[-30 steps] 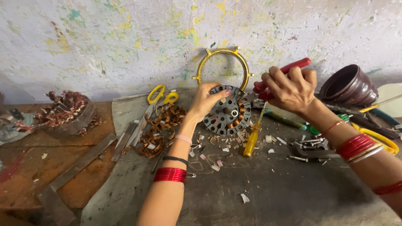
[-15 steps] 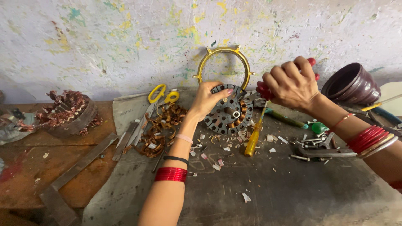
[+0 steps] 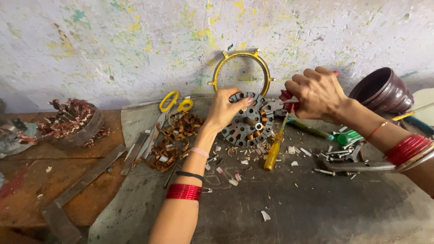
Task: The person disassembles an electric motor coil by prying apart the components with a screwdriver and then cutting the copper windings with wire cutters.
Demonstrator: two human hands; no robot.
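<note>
Left hand (image 3: 224,110) cupped, right hand (image 3: 316,92) fisted

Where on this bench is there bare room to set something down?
The dark mat in front of the yellow screwdriver is mostly bare, with only stray chips. The wooden bench by the flat metal bar has room. It is crowded around the stator and copper wire scraps.

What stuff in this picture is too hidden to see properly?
Head view only:
- Red-handled tool: the right hand covers most of it, so its kind is unclear.
- Round slotted metal core: the left hand hides its left edge.
- Dark bowl: the inside is in shadow.
- Right forearm: cut off by the picture's right edge.
</note>
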